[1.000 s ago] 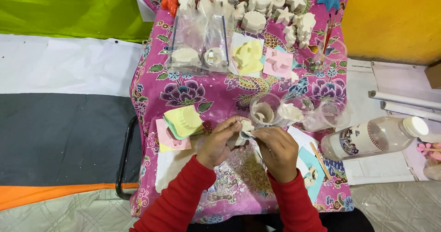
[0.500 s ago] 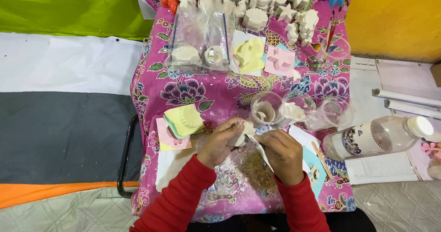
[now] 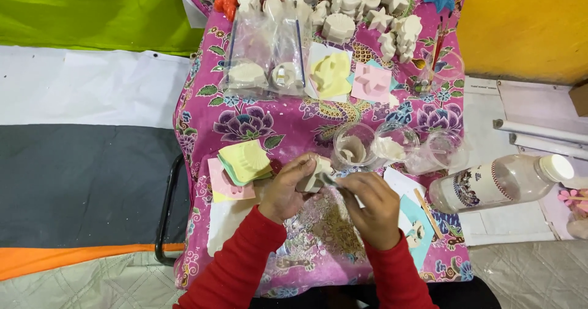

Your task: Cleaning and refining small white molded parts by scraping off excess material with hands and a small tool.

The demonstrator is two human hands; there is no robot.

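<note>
My left hand (image 3: 286,189) grips a small white plaster figure (image 3: 316,173) over a table covered in a pink flowered cloth (image 3: 257,125). My right hand (image 3: 373,206) holds a thin tool (image 3: 329,178) whose tip touches the figure. Both arms wear red sleeves. A stack of yellow, green and pink moulds (image 3: 244,162) lies just left of my left hand. Three clear plastic cups (image 3: 354,145) stand just beyond my hands, two with white plaster in them.
Several white plaster figures (image 3: 343,15) crowd the far end of the table, with bagged ones (image 3: 264,58) and a yellow mould (image 3: 331,73) nearer. A clear bottle (image 3: 499,183) lies on its side at the right. A black frame bar (image 3: 165,211) stands left of the table.
The camera has drifted slightly. My hands have stayed together over the table, turning the plaster figure while the tool works on it.
</note>
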